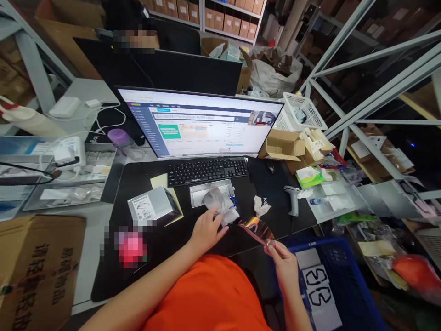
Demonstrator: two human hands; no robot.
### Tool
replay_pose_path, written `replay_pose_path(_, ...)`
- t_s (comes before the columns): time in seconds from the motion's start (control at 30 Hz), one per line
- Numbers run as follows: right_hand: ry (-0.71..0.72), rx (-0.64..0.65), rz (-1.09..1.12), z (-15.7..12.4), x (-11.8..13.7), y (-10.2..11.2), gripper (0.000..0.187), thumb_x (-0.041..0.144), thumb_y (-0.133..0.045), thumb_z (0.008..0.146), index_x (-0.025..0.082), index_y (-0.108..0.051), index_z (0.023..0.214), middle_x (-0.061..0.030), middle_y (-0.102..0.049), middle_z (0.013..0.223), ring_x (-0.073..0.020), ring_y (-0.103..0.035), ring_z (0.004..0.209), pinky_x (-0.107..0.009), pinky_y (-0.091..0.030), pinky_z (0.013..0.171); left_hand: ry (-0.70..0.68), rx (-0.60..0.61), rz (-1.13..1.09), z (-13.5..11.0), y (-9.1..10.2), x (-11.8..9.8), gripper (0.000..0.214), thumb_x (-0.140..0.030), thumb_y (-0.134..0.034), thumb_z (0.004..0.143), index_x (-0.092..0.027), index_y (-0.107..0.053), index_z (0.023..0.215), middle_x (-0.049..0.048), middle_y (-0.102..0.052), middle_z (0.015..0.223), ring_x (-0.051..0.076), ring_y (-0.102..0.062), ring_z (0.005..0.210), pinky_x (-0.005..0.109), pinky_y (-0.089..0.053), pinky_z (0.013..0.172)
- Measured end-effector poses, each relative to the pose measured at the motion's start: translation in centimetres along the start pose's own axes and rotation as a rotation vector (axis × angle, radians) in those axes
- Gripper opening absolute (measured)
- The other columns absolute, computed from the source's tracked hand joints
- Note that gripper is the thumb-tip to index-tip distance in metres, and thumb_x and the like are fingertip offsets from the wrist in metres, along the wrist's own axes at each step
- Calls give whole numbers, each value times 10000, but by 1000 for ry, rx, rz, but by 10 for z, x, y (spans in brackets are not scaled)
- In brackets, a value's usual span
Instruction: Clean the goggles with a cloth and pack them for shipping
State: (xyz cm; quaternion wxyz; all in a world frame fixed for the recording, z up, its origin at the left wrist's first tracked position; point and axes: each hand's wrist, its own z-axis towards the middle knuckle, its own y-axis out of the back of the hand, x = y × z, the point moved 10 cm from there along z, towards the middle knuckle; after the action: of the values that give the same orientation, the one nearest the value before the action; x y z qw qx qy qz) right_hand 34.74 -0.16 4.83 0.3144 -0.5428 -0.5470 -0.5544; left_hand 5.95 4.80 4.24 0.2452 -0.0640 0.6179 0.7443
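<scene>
My right hand [283, 261] pinches the lower right end of an orange mirrored goggle lens [259, 228], which hangs tilted above the front of the black desk mat. My left hand [207, 230] lies with fingers apart at the edge of a crumpled translucent plastic bag [215, 198]; whether it presses on the bag is hard to tell. Under the bag is a shallow white open box [197, 195]. A bit of blue cord [234, 201] shows beside the bag. A silver-grey box [155, 205] with a printed label stands to the left, and a crumpled white tissue [262, 206] lies to the right.
Behind are a black keyboard [208, 172] and a wide monitor [206, 124]. A barcode scanner [292, 200] lies right, near an open carton [282, 145]. A blue crate [347, 276] sits below the desk's right edge. A large carton [41, 271] stands left. Another person [172, 34] is beyond the monitor.
</scene>
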Motion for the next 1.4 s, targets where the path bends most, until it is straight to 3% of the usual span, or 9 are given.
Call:
replay_pose_path(0.1, 39, 66, -26, -7, 6, -6, 245, 406, -775, 747, 193, -827, 854, -124, -761, 964, -274, -728, 865, -392, -628, 754, 75, -4, 9, 0, 0, -3, 275, -393, -734, 801, -149, -654, 901, 169, -600, 1157, 305, -605, 1031, 435, -563, 808)
replay_pose_path(0.23, 113, 122, -77, -15, 12, -22, 168, 348, -752, 777, 208, -832, 827, -128, -769, 960, -277, -729, 914, -371, -613, 800, 132, 6, -20, 5, -7, -1, 169, -300, -664, 879, -140, -630, 919, 82, -620, 1071, 213, -611, 964, 353, -554, 748)
replay_pose_path(0.47, 252, 41, -91, -18, 14, -45, 165, 317, -719, 804, 204, -826, 860, -134, -766, 965, -263, -743, 875, -356, -630, 751, 140, -15, -168, 5, 1, 14, 100, -230, -592, 940, -140, -616, 977, 63, -623, 1107, 161, -620, 909, 336, -560, 773)
replay_pose_path(0.63, 351, 3, -115, -10, 24, -64, 180, 267, -661, 874, 169, -810, 902, -139, -760, 983, -245, -745, 892, -330, -632, 745, 95, -34, -288, 5, 18, 9, 87, -176, -535, 943, -143, -594, 889, 59, -593, 1065, 142, -594, 855, 325, -543, 776)
replay_pose_path(0.83, 558, 152, -171, -10, 47, -89, 162, 210, -655, 880, 218, -808, 929, -112, -773, 992, -228, -742, 923, -348, -627, 832, 102, -77, -401, 4, 37, 12, 283, -162, -384, 969, -180, -538, 732, 54, -508, 935, 148, -568, 836, 289, -515, 789)
replay_pose_path(0.97, 655, 264, -200, -13, 62, -98, 220, 186, -618, 898, 251, -791, 1018, -103, -768, 1076, -218, -738, 973, -356, -620, 882, 75, -41, -414, -1, 39, 17, 294, -178, -408, 949, -187, -529, 682, 50, -493, 919, 158, -552, 825, 290, -504, 773)
replay_pose_path(1.07, 669, 299, -223, -12, 69, -111, 238, 182, -608, 897, 263, -788, 1032, -90, -768, 1085, -214, -734, 992, -356, -606, 917, 37, 14, -386, -5, 37, 17, 268, -197, -430, 944, -196, -588, 728, 40, -489, 914, 154, -549, 811, 285, -493, 765)
replay_pose_path(1.27, 551, 125, -240, -6, 68, -134, 236, 173, -561, 919, 208, -795, 916, -98, -779, 945, -211, -743, 866, -335, -625, 808, 91, -2, -243, -11, 47, 26, 276, -187, -419, 930, -194, -581, 708, 43, -471, 882, 169, -518, 786, 308, -473, 736)
replay_pose_path(1.4, 532, 93, -239, -11, 67, -149, 246, 165, -543, 917, 185, -783, 963, -104, -778, 927, -225, -743, 858, -344, -628, 781, 98, -21, -164, -10, 62, 24, 187, -159, -497, 866, -199, -589, 708, 57, -498, 880, 194, -509, 781, 319, -462, 696)
